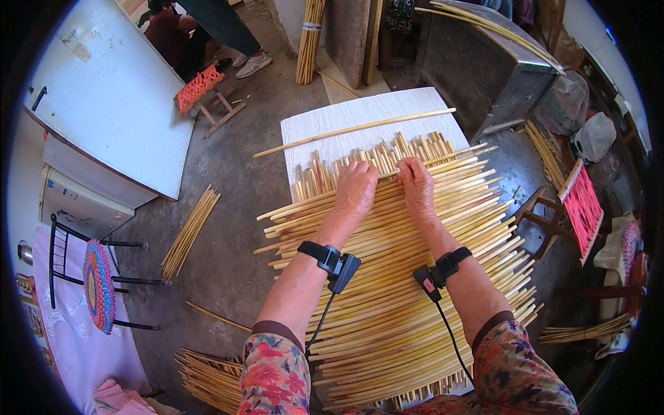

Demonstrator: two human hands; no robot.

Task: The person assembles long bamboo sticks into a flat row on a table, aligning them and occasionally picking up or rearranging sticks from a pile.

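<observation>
A broad mat of yellow sticks lies before me, long sticks side by side across shorter ones whose ends stick out at the far edge. My left hand is closed at that far edge, knuckles up, its fingertips hidden. Just to its right my right hand is closed too, thumb and fingers pinched together at the outermost long sticks. What either hand grips, if anything, cannot be made out. Beyond both hands a single loose stick lies across a white board under the mat.
Stick bundles lie on the floor at left and lower left; another bundle leans upright at the back. A pink-webbed stool stands right, a dark cabinet back right. Two other people are at the upper left near a red-webbed stool.
</observation>
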